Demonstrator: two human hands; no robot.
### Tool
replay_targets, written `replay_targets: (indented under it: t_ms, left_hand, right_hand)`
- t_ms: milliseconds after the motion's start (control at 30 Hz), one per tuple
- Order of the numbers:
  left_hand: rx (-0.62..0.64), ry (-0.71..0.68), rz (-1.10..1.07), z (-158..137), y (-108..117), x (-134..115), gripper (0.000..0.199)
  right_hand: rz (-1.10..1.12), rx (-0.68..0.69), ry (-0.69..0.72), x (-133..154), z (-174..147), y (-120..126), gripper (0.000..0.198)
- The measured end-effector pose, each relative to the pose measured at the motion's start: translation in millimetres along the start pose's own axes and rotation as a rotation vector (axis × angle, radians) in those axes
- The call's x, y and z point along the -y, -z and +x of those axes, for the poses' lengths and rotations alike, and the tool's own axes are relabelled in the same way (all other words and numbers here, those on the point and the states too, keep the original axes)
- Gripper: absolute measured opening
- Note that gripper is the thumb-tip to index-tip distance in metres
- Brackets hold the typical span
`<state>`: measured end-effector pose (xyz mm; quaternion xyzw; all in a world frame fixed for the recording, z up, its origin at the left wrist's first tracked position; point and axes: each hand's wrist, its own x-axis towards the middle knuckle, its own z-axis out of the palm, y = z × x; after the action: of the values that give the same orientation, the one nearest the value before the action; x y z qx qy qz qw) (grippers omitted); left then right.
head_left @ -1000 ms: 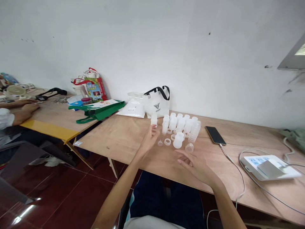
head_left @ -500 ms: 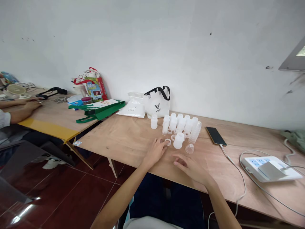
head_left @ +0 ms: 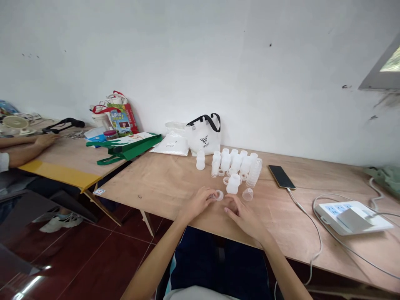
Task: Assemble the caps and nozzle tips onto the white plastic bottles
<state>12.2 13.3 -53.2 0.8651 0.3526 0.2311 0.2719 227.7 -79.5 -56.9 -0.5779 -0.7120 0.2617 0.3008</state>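
Observation:
My left hand (head_left: 200, 202) is closed on a translucent plastic ring (head_left: 220, 195) near the table's front edge, its fingertips at the ring's left side. Just to the right of the ring is my right hand (head_left: 243, 214), open, with fingers loosely bent and nothing seen in them. A frosted white plastic bottle (head_left: 233, 184) stands upright behind the hands. To its right lies a clear cup-shaped cap (head_left: 248, 194). Several more frosted bottles (head_left: 225, 159) stand in a group farther back, with loose rings and a stack of clear caps (head_left: 254, 172) beside them.
Behind the bottles are a white tote bag (head_left: 204, 137) and a white plastic packet (head_left: 171, 143). A phone (head_left: 281, 177) on a cable and a white device (head_left: 353, 218) lie to the right. Left are a green bag (head_left: 131, 146) and another person's arm (head_left: 29, 148) at a neighbouring table.
My left hand has drawn the plastic ring a little towards me. My right hand has moved slightly forward and left, closer to the ring. The view has shifted slightly.

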Motion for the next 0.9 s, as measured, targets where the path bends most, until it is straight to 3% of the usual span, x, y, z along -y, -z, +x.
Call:
replay_targets:
  t_ms: [100,200,467,633,800,900]
  left_hand:
    - [0.151,-0.068,0.001,-5.2,6.2,-4.8,0.014]
    - [0.188,-0.088,-0.02,-7.4,8.2,-5.1,0.019]
    - [0.165,-0.031,-0.062,-12.7,17.6,-11.7,0.027]
    - [0.147,0.145,0.027,-14.5,19.4,-11.2,0.031]
    - [0.128,0.149,-0.023,-11.3,17.9,-7.0,0.014]
    - [0.091,0.147,-0.115,-10.5,16.7,-5.9,0.016]
  right_hand:
    - [-0.016,-0.059,0.007,0.8,0.5,-6.2,0.033]
    - [-0.088,-0.018,0.077,3.3,2.2,-12.2,0.024]
    - [-0.273,-0.076,0.117,-4.5,7.7,-28.7,0.016]
    - [-0.175,-0.13,0.039,-5.3,7.8,-26.8,0.027]
    - [0.0,-0.16,-0.038,-6.4,7.7,-25.2,0.037]
    - [0.032,-0.154,-0.054,-7.3,8.6,-25.3,0.039]
